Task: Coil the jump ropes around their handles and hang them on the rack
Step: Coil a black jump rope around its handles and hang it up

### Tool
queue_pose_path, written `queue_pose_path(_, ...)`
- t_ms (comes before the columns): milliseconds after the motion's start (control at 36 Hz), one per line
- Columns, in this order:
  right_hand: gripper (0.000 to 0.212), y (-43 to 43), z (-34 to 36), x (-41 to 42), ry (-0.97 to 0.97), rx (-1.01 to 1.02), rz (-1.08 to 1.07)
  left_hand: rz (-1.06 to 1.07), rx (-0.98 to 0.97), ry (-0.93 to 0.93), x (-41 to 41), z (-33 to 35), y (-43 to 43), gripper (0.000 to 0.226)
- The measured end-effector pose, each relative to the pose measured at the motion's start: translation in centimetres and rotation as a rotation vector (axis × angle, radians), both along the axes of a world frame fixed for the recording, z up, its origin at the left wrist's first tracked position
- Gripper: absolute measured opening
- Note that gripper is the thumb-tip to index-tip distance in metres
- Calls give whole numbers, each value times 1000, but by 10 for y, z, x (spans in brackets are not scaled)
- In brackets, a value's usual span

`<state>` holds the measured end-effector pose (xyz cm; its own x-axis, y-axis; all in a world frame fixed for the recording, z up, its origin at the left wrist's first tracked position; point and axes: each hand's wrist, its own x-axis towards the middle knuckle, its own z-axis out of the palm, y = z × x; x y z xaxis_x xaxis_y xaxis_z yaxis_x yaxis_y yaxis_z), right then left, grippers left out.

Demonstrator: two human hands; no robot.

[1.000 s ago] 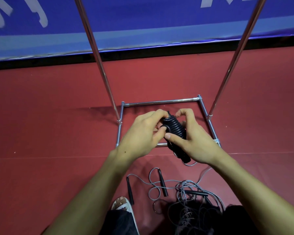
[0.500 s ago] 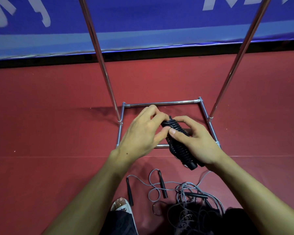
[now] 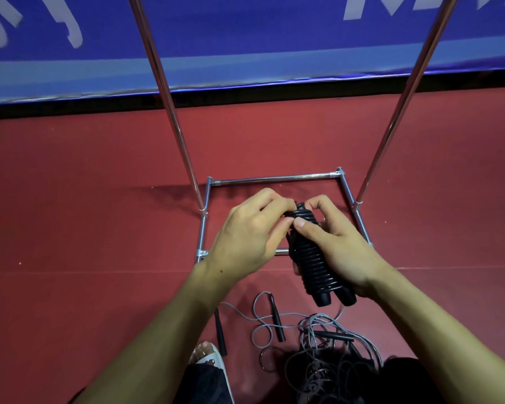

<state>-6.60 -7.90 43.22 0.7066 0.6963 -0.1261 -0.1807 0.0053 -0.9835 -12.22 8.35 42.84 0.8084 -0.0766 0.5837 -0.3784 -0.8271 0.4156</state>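
A person's left hand (image 3: 245, 234) is pinching the top end of a black jump rope (image 3: 312, 263), which is wound in tight coils around its two handles. The right hand (image 3: 337, 249) is gripping the bundle's body, thumb pressing near the top. The bundle is being held above the near base bar of the metal rack (image 3: 274, 179). In front of the rack, nearer the person, loose grey jump ropes (image 3: 318, 330) are lying tangled on the red floor (image 3: 70, 199)
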Motion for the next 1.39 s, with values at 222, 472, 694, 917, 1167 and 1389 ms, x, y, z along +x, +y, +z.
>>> queue_pose_path(222, 17, 3, -1, -1, 38, 36, -65, -47, -102, 110, 0, 5, 0, 18)
queue_pose_path(472, 16, 4, -4, -1, 77, 37, -1, -65, -349, 445, -9, 15, 4, 33)
queue_pose_path(694, 47, -2, -10, 1, -64, -91, 155, 2, -241, 480, -9, 15, 2, 35)
queue_pose_path(917, 45, 4, -13, -3, -203, -108, 95, 87, -340, 493, -9, 20, 0, 23)
queue_pose_path(1167, 38, 4, -9, -4, -161, -105, 78, -61, -552, 650, -11, 24, 12, 24)
queue_pose_path(1389, 30, 0, -8, 0, -137, -101, 92, -62, -269, 444, -9, 22, 15, 18)
